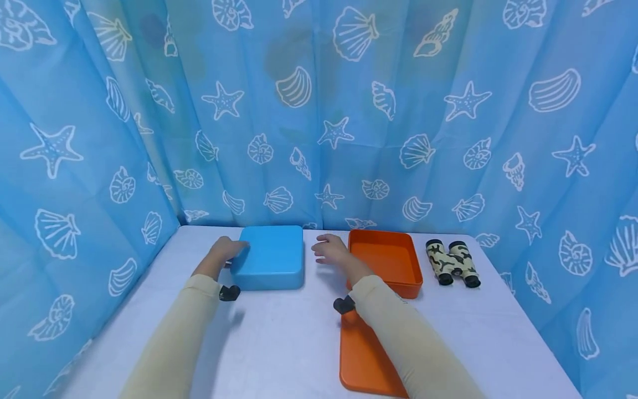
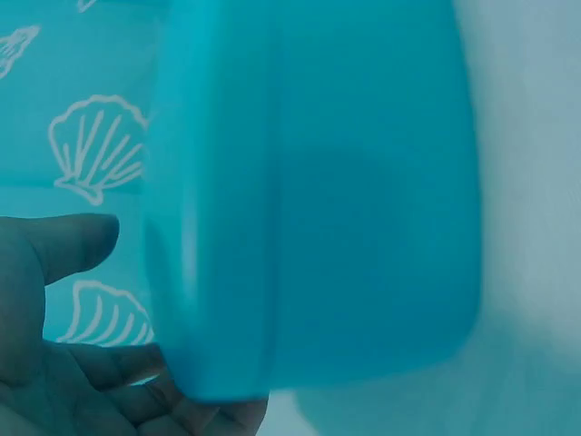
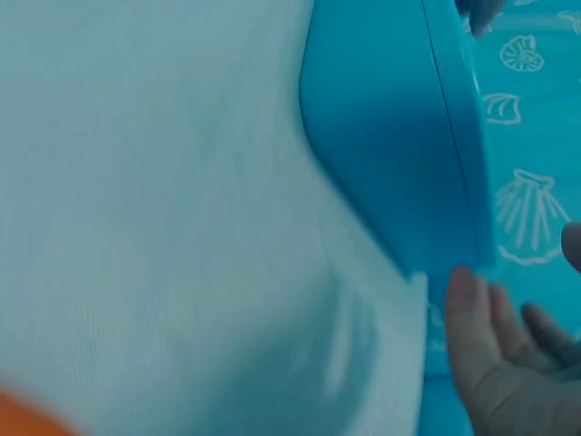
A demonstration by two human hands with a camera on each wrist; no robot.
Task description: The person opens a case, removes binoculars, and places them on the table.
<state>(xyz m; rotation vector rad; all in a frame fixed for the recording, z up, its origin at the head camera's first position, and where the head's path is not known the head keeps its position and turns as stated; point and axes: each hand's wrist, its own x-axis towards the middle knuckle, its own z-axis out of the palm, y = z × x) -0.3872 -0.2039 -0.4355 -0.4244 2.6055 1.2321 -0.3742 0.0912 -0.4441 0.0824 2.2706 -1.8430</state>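
A closed light blue box (image 1: 269,252) with a lid stands on the table, a seam running round its side in both wrist views. My left hand (image 1: 226,255) is at its left side; in the left wrist view the fingers (image 2: 182,400) reach the box's edge, while the thumb (image 2: 82,243) stands off from the lid. To the right of the box, my right hand (image 1: 333,250) has its fingers spread slightly and is apart from the blue wall. Nothing is in that hand.
An uncovered orange box (image 1: 411,291) stands right of my right hand. In front of it lies a flat orange lid (image 1: 364,360), partly hidden by my right sleeve. Camouflage binoculars (image 1: 452,263) lie at the far right. A blue seashell curtain (image 1: 319,138) surrounds the white table (image 1: 279,343).
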